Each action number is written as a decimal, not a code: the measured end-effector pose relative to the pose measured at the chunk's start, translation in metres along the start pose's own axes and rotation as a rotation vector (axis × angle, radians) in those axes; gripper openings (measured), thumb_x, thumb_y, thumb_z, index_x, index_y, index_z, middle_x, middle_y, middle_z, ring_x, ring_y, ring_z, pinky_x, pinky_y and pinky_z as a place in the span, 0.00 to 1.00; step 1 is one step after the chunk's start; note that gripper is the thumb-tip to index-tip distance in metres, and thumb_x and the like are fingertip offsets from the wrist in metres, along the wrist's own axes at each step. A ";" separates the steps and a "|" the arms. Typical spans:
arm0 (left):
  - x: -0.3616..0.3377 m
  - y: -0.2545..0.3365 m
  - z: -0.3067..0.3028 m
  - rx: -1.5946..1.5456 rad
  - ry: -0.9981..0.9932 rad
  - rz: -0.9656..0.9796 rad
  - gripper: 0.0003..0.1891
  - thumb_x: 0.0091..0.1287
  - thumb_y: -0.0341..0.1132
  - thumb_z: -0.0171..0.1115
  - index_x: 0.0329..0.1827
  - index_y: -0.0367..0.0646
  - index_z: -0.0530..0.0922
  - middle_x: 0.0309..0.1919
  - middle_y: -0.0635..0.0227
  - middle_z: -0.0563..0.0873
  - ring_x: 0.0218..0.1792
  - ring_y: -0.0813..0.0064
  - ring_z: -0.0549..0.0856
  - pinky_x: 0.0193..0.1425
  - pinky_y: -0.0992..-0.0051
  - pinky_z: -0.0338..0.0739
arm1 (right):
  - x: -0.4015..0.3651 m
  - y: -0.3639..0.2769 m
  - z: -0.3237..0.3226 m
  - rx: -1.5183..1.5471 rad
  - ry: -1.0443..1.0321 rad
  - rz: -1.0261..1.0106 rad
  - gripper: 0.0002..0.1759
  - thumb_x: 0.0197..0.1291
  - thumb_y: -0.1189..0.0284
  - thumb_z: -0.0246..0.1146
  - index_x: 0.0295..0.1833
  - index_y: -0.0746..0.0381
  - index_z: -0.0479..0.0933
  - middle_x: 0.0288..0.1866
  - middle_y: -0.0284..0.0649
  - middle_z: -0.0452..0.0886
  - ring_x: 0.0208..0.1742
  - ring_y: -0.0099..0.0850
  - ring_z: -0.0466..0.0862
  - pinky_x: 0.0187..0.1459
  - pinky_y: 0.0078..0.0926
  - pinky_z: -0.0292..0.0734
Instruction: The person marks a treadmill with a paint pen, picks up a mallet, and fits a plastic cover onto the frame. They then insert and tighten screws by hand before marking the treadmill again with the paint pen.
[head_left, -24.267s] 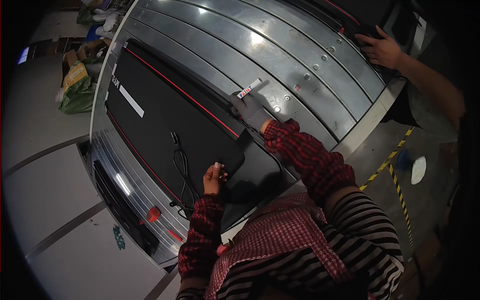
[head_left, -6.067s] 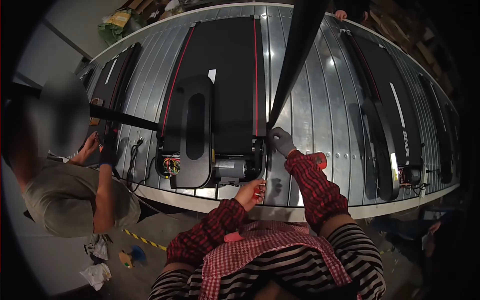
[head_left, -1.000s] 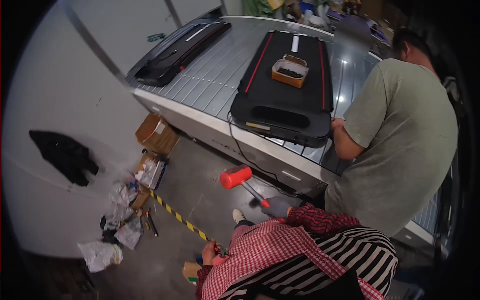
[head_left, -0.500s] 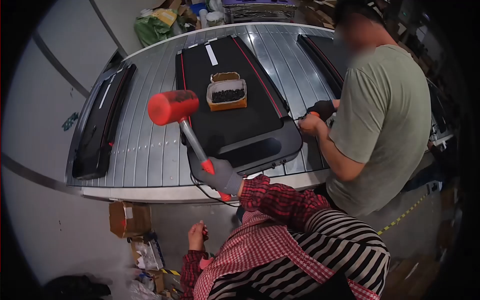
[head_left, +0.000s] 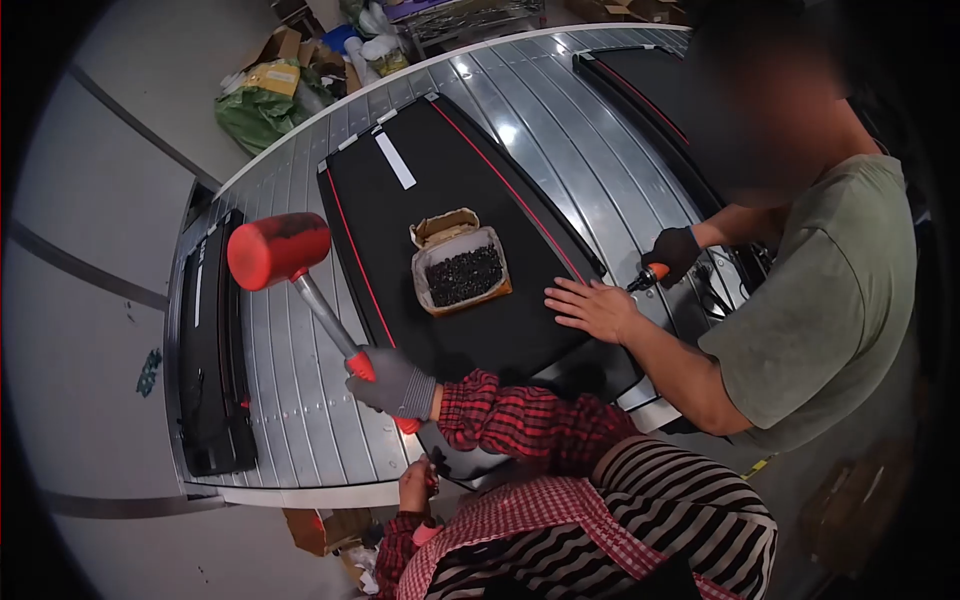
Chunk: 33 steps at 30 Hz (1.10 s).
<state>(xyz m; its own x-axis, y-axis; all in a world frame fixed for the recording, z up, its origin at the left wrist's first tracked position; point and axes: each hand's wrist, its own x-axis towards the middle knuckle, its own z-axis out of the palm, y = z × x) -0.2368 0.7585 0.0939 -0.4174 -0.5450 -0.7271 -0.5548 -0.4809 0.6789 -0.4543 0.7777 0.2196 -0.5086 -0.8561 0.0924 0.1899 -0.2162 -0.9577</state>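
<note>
My right hand (head_left: 392, 382), in a grey knit glove, is wrapped round the red-gripped handle of a rubber mallet (head_left: 322, 318). Its large red head is raised at the upper left, over the metal slats. My left hand (head_left: 414, 486) is bare and closed by the table's front edge; something small, dark and red shows in it, too little to name. Before me lies a black walking pad (head_left: 385, 250) with red side stripes and a white label. On its belt stands an open small carton (head_left: 462, 308) holding many small black pieces, perhaps screws.
At the right, a co-worker rests a bare hand (head_left: 598, 310) on the pad's edge; their gloved hand (head_left: 672, 258) holds an orange-tipped tool. Other black pads lie left (head_left: 212, 350) and far right (head_left: 635, 85) on the slatted metal table (head_left: 285, 400). Bags and cartons (head_left: 265, 105) sit behind.
My view has shifted and come closer. The mallet in my right hand sits farther left, and my left hand is nearer the table edge. The co-worker has laid a bare hand on the pad.
</note>
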 end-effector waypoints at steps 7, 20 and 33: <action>0.073 0.080 0.060 -0.083 -0.279 0.095 0.07 0.58 0.38 0.58 0.31 0.46 0.72 0.21 0.77 0.73 0.22 0.86 0.72 0.22 0.85 0.63 | 0.133 -0.011 -0.149 -0.317 0.502 -0.022 0.13 0.44 0.65 0.59 0.29 0.65 0.71 0.17 0.41 0.72 0.18 0.32 0.74 0.23 0.30 0.70; 0.190 0.115 0.129 0.361 0.144 0.717 0.10 0.54 0.34 0.63 0.33 0.39 0.73 0.24 0.65 0.76 0.23 0.74 0.76 0.28 0.77 0.70 | 0.124 0.077 -0.526 -1.329 0.871 0.748 0.24 0.45 0.56 0.60 0.44 0.62 0.73 0.40 0.47 0.78 0.44 0.38 0.78 0.44 0.32 0.72; 0.185 0.112 0.126 0.133 0.024 0.586 0.10 0.53 0.32 0.64 0.33 0.37 0.73 0.20 0.68 0.76 0.22 0.84 0.75 0.26 0.83 0.70 | 0.389 -0.121 -0.458 -1.934 0.178 0.102 0.27 0.48 0.56 0.58 0.51 0.63 0.71 0.47 0.46 0.76 0.49 0.41 0.75 0.50 0.31 0.68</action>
<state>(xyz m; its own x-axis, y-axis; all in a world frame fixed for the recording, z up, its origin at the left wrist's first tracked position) -0.4667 0.6904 0.0229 -0.6654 -0.7093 -0.2325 -0.3232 -0.0069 0.9463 -1.0598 0.6855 0.2463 -0.6463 -0.7535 0.1206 -0.7513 0.6560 0.0725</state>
